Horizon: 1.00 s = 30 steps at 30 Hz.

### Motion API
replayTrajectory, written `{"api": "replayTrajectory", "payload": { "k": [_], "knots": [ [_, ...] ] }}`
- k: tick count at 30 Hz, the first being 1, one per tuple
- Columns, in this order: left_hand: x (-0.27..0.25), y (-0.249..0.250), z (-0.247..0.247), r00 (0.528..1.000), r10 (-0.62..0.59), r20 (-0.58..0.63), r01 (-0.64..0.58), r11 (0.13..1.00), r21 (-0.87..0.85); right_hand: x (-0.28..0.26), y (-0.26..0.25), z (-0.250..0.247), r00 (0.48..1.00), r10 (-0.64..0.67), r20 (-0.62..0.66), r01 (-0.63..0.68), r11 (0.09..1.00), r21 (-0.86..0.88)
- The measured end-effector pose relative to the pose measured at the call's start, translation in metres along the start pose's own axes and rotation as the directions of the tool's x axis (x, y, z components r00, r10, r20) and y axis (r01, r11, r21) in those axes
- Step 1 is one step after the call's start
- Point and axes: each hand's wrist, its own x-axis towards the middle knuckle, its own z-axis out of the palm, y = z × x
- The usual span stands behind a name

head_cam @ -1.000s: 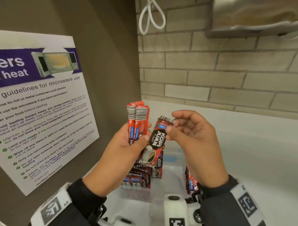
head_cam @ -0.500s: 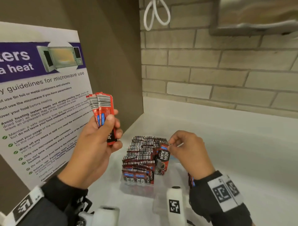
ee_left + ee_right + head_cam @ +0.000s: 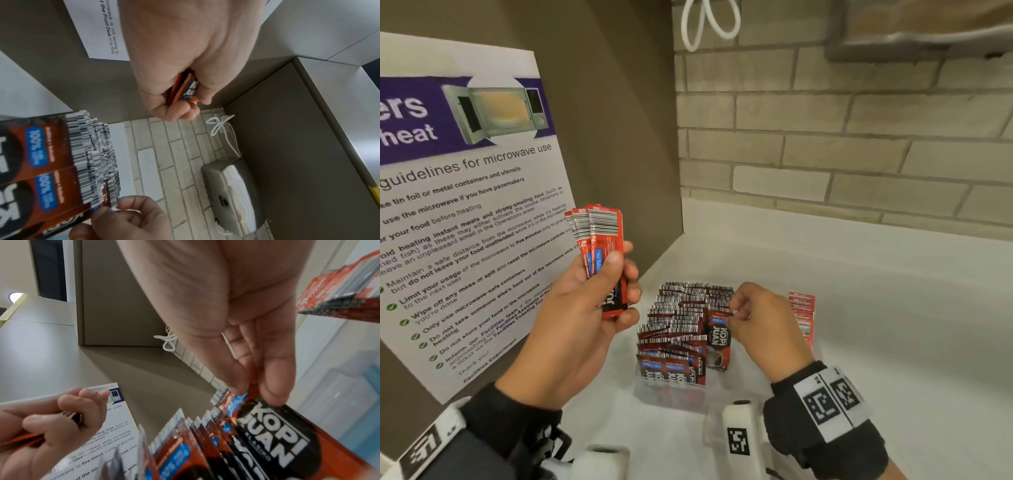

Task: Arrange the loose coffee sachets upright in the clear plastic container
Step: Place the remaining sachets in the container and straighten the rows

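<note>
Red-and-black coffee sachets [image 3: 681, 329] stand upright in rows in the clear plastic container [image 3: 671, 397] on the white counter. My right hand [image 3: 731, 313] pinches the top edge of one sachet [image 3: 717, 342] standing at the right end of the rows; in the right wrist view thumb and forefinger [image 3: 273, 391] hold this sachet [image 3: 273, 434]. My left hand [image 3: 619, 274] is raised to the left of the container and grips a small bundle of sachets [image 3: 599, 233], barcode ends up. The left wrist view shows the bundle [image 3: 185, 87] in my curled fingers.
A further stack of sachets [image 3: 803, 315] stands right of my right hand. A microwave guidelines poster [image 3: 465, 222] leans on the left wall. Behind is a brick wall [image 3: 825, 154] with a white cable loop [image 3: 709, 24] and a steel dispenser [image 3: 928, 34]. White counter [image 3: 911, 342] extends right.
My right hand took one sachet from the left hand's bundle and lowered it into the container. My left hand moved left and down with the rest of the bundle.
</note>
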Motion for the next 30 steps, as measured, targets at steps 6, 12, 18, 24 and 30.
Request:
{"api": "replayTrajectory", "payload": {
  "k": [6,12,18,24,30],
  "knots": [
    [-0.001,-0.004,0.001,0.999,-0.038,0.013,0.038,0.999,-0.003,-0.001,-0.002,-0.001,1.0,0.03,0.008,-0.03,0.998,0.062],
    [-0.003,-0.007,-0.001,0.988,-0.14,0.065,0.145,0.986,-0.079,-0.002,-0.002,-0.009,1.0,0.002,0.007,-0.002,0.999,0.052],
    [-0.001,-0.013,-0.002,0.969,-0.205,0.135,0.223,0.966,-0.128,-0.009,-0.022,-0.025,0.985,-0.112,-0.135,0.136,0.973,0.184],
    [-0.003,-0.019,0.015,0.965,-0.188,0.183,0.197,0.98,-0.035,-0.027,-0.055,-0.013,0.991,-0.134,0.009,0.104,0.812,0.575],
    [0.001,-0.026,0.019,0.982,-0.14,0.123,0.14,0.99,0.008,-0.026,-0.054,-0.006,0.978,-0.135,-0.159,0.203,0.787,0.582]
  ]
}}
